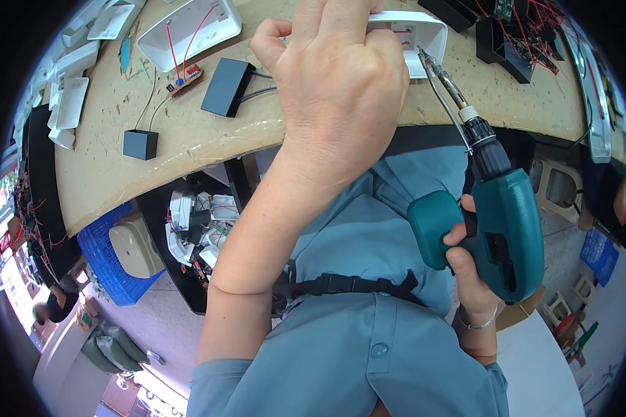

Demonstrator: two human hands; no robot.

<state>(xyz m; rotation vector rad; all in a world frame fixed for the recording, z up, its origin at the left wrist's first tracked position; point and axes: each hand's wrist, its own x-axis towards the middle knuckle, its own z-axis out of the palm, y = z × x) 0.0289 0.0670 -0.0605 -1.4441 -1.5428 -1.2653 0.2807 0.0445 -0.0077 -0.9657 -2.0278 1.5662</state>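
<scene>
Head view showed the left hand (pixel 337 76) with fingers curled around a white rectangular plastic housing (pixel 417 35); the right hand (pixel 469 267) clenched a teal cordless electric screwdriver (pixel 504 222), its bit beside those fingers.

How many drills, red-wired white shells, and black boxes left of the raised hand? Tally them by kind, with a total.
Drill: 1
White shells: 2
Black boxes: 2
Total: 5
</scene>
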